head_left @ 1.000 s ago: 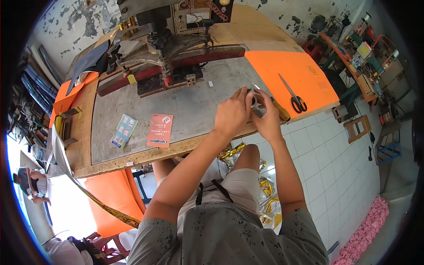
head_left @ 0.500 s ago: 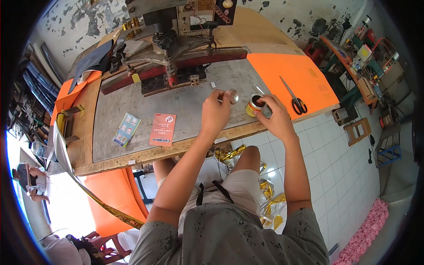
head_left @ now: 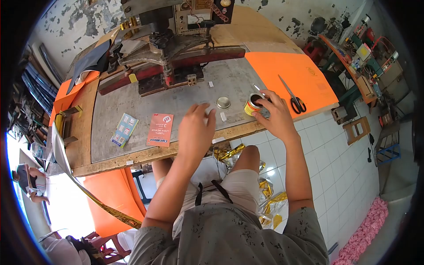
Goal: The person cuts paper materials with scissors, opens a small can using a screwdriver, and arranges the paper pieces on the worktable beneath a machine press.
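My right hand grips a small yellow-and-red can by its side, near the front edge of the workbench. The can is uncapped, with a dark inside. Left of it, the can's round metal lid lies on the grey work surface. My left hand hovers over the bench with nothing in it, thumb apart from the bent fingers. A red printed card is just left of that hand.
Black-handled scissors lie on an orange sheet to the right. A heavy press stands at the back. A blue-green card lies at the left, and a small white slip sits near the lid.
The lid has gone from my left hand onto the work surface. That hand has drawn back to the left and opened. My right hand keeps its hold on the can.
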Tool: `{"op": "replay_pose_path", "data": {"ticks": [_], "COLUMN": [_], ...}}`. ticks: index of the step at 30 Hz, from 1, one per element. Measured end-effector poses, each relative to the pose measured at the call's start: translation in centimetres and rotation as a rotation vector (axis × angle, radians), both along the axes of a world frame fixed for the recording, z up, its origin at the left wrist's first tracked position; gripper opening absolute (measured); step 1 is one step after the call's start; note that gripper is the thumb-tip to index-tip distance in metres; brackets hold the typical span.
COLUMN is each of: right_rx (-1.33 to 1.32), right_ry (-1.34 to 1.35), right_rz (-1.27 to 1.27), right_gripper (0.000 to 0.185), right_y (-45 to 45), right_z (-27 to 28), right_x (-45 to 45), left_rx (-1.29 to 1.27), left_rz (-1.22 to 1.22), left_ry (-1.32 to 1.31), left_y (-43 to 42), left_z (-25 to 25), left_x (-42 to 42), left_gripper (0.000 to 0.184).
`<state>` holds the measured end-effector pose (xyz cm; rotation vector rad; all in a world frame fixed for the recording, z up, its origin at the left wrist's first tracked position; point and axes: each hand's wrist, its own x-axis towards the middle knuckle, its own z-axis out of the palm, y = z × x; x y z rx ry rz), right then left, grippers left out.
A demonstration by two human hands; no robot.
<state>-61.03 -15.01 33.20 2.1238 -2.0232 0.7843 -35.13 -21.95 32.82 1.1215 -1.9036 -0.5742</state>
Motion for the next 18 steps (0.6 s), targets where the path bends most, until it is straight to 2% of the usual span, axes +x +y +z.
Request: {"op": "replay_pose_path", "data": {"ticks": [4,5,7,13,16,18], "right_rx": [-0.037,-0.020,0.011,-0.178,-0.211,-0.233], "right_ry": [0.031,0.032,0.035,-0.141,-0.211,-0.279], "right_rz": [0.021,0.022,0.026,0.081,0.119,0.139], "right_gripper": [0.036,0.037,0.038,0.035,0.031,0.038], "right_y": [-0.3,-0.3,-0.4,-0.8,-0.4,-0.4], "right_z": [0.4,0.3,0.4,2.6,5.3,6.4], "right_x": [0.1,0.1,-0.1,-0.6,-0.8,-0.6], "left_rx": [-0.048,0.003,-0.153,-0.011,-0.005,0.024], "left_rz": [0.251,0.345,0.490,0.448,0.404,0.380], "left_ry": [-0.111,-0.192,-0.358,-0.513,-0.431,-0.403], "left_y": [1.6,1.4,0.5,-0.3,-0.4,-0.6], "left_z": [0.8,0.8,-1.0,-2.8,-2.8,-2.8], "left_x": [6.7,8.3,11.3,13.4,13.4,13.6], "left_gripper": [0.024,0.030,0.038,0.042,0.043,0.042]}}
